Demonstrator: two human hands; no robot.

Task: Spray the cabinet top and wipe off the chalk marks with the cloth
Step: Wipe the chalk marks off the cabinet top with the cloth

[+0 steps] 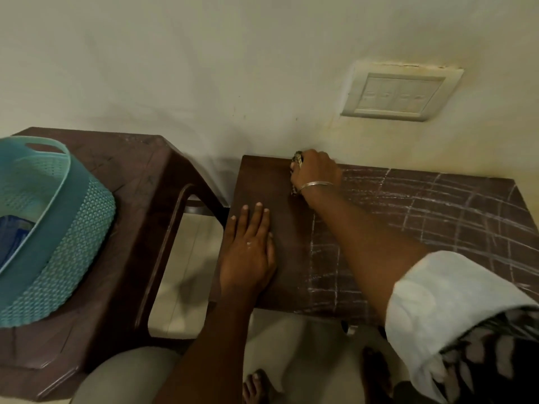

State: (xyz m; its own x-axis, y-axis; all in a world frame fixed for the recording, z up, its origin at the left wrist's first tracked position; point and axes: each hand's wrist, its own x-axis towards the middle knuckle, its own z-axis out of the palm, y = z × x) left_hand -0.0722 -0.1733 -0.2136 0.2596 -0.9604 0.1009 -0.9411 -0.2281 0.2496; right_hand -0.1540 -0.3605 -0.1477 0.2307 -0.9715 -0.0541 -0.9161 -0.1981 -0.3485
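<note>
Brown and bare over the 9 o'clock third of the cabinet top (262,182), judged wiped; chalk marks (437,217) left toward 3 o'clock. Gripping the bunched cloth (297,158) in the right hand (316,173) at 12 o'clock; bracing with the left hand (248,258), fingers straight, at 7 o'clock.

Dark brown cabinet top (379,228) crossed with white chalk marks (423,205) (teal basket (73,228) beside).

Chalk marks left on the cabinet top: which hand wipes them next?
Right. The right hand grips the cloth beside the chalk marks; the left hand lies flat, empty, on the clean part.
</note>
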